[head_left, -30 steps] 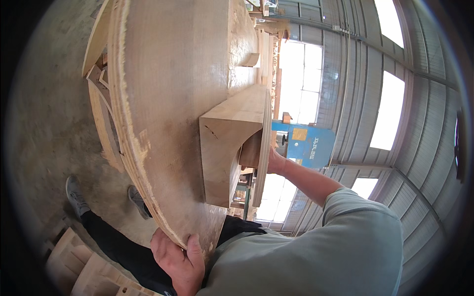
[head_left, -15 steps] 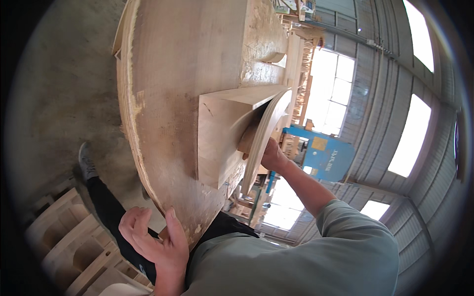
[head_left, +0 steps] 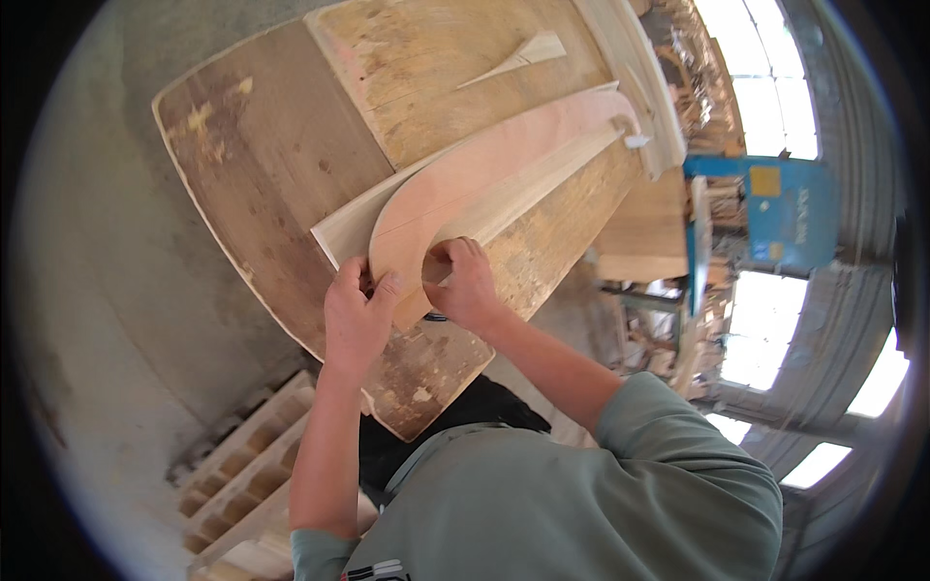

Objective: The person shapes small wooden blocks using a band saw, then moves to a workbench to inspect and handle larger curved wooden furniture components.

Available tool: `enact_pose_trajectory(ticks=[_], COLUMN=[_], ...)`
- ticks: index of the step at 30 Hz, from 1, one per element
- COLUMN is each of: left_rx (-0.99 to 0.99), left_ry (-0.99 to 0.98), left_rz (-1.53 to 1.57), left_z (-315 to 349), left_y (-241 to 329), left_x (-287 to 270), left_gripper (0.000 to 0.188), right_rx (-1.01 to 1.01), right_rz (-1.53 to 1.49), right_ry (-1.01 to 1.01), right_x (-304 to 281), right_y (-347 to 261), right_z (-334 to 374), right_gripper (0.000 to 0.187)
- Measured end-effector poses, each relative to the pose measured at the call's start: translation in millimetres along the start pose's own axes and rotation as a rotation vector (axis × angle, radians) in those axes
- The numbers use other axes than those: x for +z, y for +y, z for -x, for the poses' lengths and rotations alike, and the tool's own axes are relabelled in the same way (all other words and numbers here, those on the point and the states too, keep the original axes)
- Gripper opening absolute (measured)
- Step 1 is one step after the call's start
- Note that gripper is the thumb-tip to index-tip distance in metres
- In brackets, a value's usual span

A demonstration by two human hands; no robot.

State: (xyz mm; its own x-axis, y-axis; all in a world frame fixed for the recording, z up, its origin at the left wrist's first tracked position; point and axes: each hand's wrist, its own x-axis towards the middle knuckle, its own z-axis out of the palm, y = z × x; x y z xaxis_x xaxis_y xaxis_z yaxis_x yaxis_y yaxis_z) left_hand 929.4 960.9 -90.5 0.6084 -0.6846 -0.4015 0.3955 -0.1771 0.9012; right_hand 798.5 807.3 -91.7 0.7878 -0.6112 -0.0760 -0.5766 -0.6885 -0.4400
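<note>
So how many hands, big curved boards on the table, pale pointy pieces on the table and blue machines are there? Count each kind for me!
Hands: 2, a left hand and a right hand
Big curved board: 1
Pale pointy piece: 1
Blue machine: 1
Total: 5

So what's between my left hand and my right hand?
In the head view, the near end of the curved board lies between your left hand and right hand.
</note>
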Motion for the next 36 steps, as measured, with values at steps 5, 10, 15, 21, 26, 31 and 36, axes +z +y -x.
enact_pose_trajectory(ticks=[5,10,15,21,26,31,36], left_rx=[-0.101,-0.132,-0.145,-0.074,0.197,0.045,-0.138], left_ry=[0.125,0.191,0.221,0.276,0.633,0.217,-0.210], left_rz=[-0.026,-0.027,0.034,-0.042,-0.470,-0.304,0.054], left_z=[-8,-14,-19,-18,26,85,120], left_y=[10,14,16,15,41,35,33], left_x=[2,-6,-3,0,38,137,275], left_gripper=[0.029,0.029,0.032,0.032,0.027,0.026,0.027], right_rx=[0.154,0.188,0.137,0.196,0.300,0.216,0.339], right_rz=[0.016,-0.029,-0.078,-0.354,-0.924,-1.347,-1.884], right_ry=[0.154,0.105,0.172,0.153,-0.013,-0.239,-0.251], right_x=[19,5,9,8,-50,-102,-165], right_y=[-24,-35,-31,-5,33,79,139], right_z=[-6,-7,-8,19,64,129,204], right_gripper=[0.040,0.050,0.057,0.030,0.023,0.025,0.027])
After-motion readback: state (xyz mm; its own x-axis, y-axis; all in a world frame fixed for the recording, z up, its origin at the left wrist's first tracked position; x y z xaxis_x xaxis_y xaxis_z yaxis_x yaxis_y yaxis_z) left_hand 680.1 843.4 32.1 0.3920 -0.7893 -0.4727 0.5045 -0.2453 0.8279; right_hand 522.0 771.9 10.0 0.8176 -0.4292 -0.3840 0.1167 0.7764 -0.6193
